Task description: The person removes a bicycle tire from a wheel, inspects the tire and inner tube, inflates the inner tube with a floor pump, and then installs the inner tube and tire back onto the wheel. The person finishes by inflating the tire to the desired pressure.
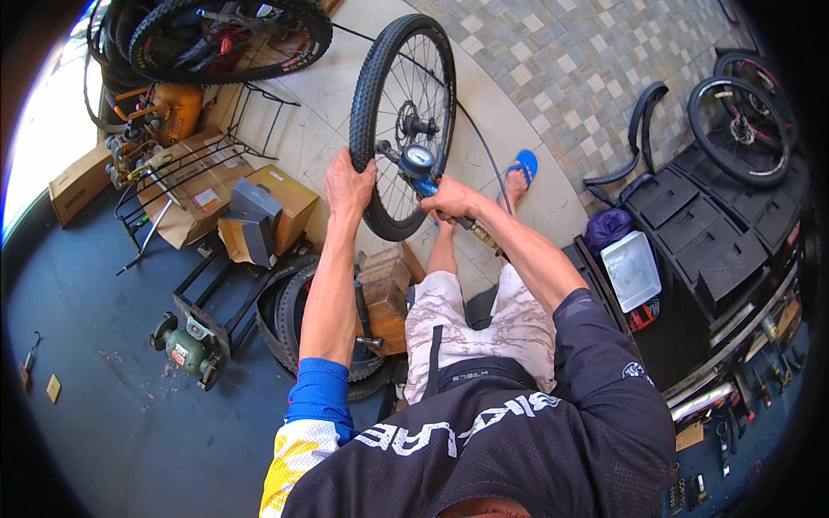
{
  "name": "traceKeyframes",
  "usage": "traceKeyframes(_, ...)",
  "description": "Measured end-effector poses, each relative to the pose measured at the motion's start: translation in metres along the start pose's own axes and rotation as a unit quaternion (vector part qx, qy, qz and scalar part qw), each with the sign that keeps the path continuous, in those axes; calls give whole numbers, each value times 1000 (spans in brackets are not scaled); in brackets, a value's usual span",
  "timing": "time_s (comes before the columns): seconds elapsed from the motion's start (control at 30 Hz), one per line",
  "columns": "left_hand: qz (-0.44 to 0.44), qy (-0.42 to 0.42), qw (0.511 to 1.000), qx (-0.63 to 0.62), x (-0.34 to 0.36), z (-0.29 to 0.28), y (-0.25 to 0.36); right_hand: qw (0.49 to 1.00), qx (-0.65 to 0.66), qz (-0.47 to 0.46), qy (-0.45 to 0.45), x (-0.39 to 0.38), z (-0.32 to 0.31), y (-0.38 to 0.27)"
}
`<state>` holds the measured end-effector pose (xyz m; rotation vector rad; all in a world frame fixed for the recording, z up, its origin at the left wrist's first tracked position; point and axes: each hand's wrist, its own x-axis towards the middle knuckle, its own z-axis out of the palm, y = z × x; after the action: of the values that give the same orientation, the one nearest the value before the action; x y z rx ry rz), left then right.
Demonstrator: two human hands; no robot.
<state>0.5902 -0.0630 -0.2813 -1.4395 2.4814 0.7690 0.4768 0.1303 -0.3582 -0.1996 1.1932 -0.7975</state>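
Note:
A bicycle wheel [363, 104] with a black knobby tyre stands upright in front of me, its spokes and disc rotor facing right. My left hand [350, 183] is closed round the near left side of the tyre. In my right hand [454, 198] is a blue tyre inflator [425, 186] with a round dial gauge [419, 158] on top. The inflator's head reaches in beside the rim near my left fingers; whether it sits on the valve I cannot tell. A brass-coloured fitting [485, 236] shows below my right hand. Behind the wheel curves a thin black hose [489, 148].
At left are another bicycle wheel [306, 53], an orange tank [179, 112], cardboard boxes [289, 200] and a green bench grinder [192, 352]. Loose tyres [289, 311] and a wooden block [384, 298] lie by my legs. At right stand a white basket [631, 269] and a black cabinet [691, 233].

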Motion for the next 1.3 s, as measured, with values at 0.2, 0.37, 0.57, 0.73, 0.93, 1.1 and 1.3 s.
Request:
traceKeyframes(0.2,11,8,1000,6,0,1,-1,1000,-6,2,-6,-2,-2,-2)
traceKeyframes(0.37,10,11,1000,9,-2,1,0,1000,-20,11,-3,-7,-2,-8)
traceKeyframes(0.57,31,28,999,11,-4,1,0,1000,-29,3,-1,-4,-3,-1)
traceKeyframes(0.73,18,14,1000,13,-7,-1,4,1000,-25,-6,7,-3,-2,3)
traceKeyframes(0.93,26,20,999,24,-7,2,-1,1000,-29,-10,9,-6,-2,4)
traceKeyframes(1.1,2,1,1000,24,-10,-1,6,1000,-26,3,-2,-13,-4,-1)
traceKeyframes(1.3,46,30,998,17,-13,6,6,1000,-13,8,-12,-7,-12,17)
